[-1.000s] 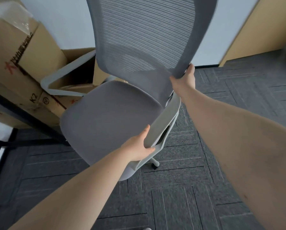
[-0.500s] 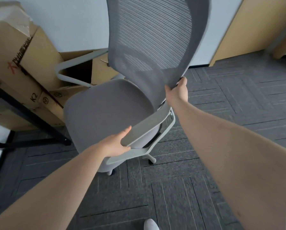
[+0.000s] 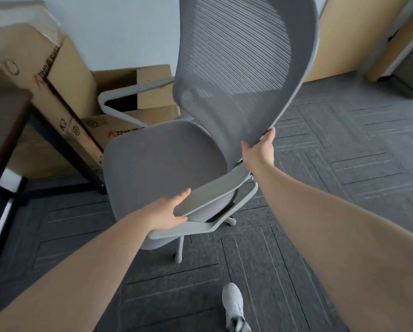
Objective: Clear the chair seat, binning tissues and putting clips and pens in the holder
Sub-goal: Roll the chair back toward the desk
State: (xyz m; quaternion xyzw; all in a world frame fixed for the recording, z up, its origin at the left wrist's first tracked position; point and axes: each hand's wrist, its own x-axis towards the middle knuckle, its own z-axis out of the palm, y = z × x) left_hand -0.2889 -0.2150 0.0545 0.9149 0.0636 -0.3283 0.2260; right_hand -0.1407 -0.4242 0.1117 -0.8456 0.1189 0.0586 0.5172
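Head view, only one: both hands are on the office chair [image 3: 224, 111], none on any clutter. Left hand [image 3: 167, 213] is closed around the front end of the near armrest [image 3: 210, 195], thumb under the pad and fingers [image 3: 180, 196] laid on top. Right hand [image 3: 260, 147] is closed on the lower side edge of the mesh backrest [image 3: 243, 68], pinching the frame. Two-point hold like that looks meant for steering or swivelling the chair on its castors, not for picking anything up; one low grip plus one on the back gives control of rotation. Chair seat [image 3: 160, 161] faces the camera, grey fabric, and shows bare: no tissues, clips or pens visible on it, so my read is the clearing is done or nearly done and this is repositioning. Bin and holder are not in frame, so I can't confirm where items ended up. Far armrest [image 3: 133, 91] sits just in front of the cardboard boxes [image 3: 57, 75] stacked against the wall, beside a dark desk [image 3: 2, 121] at left. Box print: "K2" reads clearly, plus red and black characters too small or skewed to read. White shoe [image 3: 233, 305] on carpet below.
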